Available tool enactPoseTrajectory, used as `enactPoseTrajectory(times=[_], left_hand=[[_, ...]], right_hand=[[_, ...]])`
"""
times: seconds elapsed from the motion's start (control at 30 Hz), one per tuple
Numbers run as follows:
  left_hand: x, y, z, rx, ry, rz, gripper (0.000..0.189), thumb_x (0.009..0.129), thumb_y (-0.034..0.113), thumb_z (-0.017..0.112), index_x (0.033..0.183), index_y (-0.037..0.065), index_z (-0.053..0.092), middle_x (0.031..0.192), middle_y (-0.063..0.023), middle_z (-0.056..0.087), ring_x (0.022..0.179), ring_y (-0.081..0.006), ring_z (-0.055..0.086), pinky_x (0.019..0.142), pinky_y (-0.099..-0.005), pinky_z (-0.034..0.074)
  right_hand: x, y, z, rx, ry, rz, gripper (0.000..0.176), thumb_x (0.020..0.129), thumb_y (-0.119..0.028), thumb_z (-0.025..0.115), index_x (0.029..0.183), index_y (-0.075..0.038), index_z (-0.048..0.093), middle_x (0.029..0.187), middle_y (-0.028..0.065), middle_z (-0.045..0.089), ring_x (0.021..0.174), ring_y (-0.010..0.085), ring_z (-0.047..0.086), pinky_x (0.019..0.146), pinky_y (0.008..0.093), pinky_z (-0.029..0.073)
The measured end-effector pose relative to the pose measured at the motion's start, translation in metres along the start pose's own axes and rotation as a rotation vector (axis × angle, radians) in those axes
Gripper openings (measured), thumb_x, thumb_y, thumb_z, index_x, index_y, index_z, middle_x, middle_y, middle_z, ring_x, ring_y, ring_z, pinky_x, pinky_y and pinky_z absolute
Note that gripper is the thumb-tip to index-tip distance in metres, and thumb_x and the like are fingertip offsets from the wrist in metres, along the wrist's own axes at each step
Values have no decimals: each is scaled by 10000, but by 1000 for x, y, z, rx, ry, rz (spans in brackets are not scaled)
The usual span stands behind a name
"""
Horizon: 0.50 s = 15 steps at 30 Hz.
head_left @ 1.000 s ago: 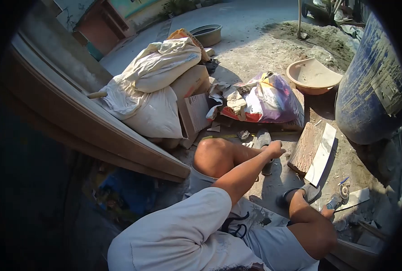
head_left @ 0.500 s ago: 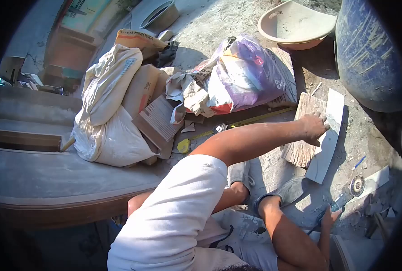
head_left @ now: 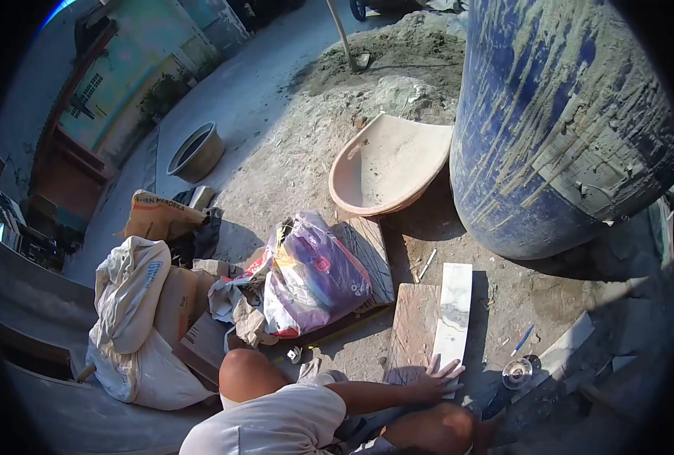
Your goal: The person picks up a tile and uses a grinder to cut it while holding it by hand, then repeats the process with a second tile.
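My left hand [head_left: 437, 381] rests with its fingers spread over the near end of a narrow white tile strip with grey veining [head_left: 455, 299]. This strip lies along the right edge of a brown wood-patterned tile [head_left: 411, 326] on the ground. At the lower right, in shadow, my right hand [head_left: 485, 431] is closed around the body of an angle grinder, largely hidden in the dark. The grinder's round disc [head_left: 517, 372] faces up, to the right of the tile strip and apart from it.
A blue pen [head_left: 523, 341] and another pale strip [head_left: 561, 355] lie to the right. Ahead stand a cement-streaked blue drum [head_left: 549, 144] and a shallow bowl [head_left: 386, 171]. Leftward are a purple plastic bag [head_left: 318, 277], white sacks [head_left: 128, 296] and a round tub [head_left: 197, 154].
The head view has tilted up and turned, showing more ground ahead. My left hand has gone from the middle of the white strip to its near end. My right hand keeps the grinder.
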State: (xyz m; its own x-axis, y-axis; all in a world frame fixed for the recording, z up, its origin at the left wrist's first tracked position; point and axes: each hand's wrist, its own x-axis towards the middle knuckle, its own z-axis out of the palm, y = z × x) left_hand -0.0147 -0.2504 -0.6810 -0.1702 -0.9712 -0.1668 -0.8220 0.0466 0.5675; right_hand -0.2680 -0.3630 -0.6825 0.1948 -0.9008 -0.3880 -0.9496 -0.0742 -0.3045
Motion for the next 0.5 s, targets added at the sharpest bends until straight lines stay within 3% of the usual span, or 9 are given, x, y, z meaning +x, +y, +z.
enactPoseTrajectory(times=[0.07,0.1,0.33,0.5], left_hand=[[11,-16,28,213,257,-23,759,707,345,719,1403,200,452,1580,-177,125,1468,-394,61,1026,-783,144],[12,-13,16,146,222,-43,643,727,312,692,1329,161,521,1573,-180,145,1463,-405,89,1023,-788,151],[16,-5,-13,96,38,-64,538,789,245,629,1310,153,530,1579,-178,126,1471,-391,52,1046,-781,109],[-3,-1,-22,-59,26,-72,614,845,342,620,1398,138,449,1586,-200,85,1470,-390,52,1139,-653,59]], right_hand=[[-2,-10,-11,26,25,-12,877,770,-193,716,1444,81,225,1459,306,324,1373,409,320,1152,421,247],[-4,-14,-16,36,34,-15,880,762,-184,719,1444,78,228,1456,306,330,1370,410,328,1150,421,252],[13,22,18,90,109,-86,900,726,-145,731,1438,83,230,1439,311,354,1348,420,356,1140,420,274],[8,3,10,77,100,-62,861,730,-92,717,1427,93,246,1403,317,392,1335,417,376,1132,414,282]])
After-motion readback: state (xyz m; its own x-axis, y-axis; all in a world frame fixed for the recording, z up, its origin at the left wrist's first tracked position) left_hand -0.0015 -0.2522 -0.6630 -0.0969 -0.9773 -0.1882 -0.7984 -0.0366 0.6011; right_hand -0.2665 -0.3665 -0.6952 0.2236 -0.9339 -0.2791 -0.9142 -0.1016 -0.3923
